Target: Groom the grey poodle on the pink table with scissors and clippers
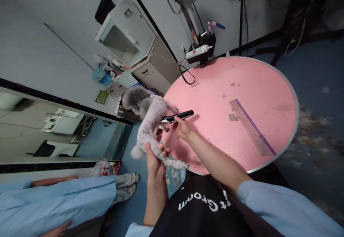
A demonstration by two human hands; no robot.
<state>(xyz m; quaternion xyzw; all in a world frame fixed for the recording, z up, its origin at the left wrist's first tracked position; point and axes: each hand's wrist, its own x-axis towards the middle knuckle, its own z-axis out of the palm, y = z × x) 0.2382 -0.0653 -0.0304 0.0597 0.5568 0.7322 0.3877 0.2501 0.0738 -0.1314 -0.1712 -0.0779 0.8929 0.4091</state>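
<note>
A grey, short-clipped dog stands at the left edge of the round pink table, its head away from me. My left hand is closed round the dog's hind leg, which stretches out toward my apron. In my right hand is a black hair clipper, held between thumb and fingers. Its head end lies against the dog's side and belly; the exact contact is hard to make out. To the right on the table lies a long metal comb with a purple spine.
A grooming arm with a white bottle rises at the table's far edge. A black leash loop hangs over the table. Another person in a blue gown stands at left. Hair clippings litter the floor.
</note>
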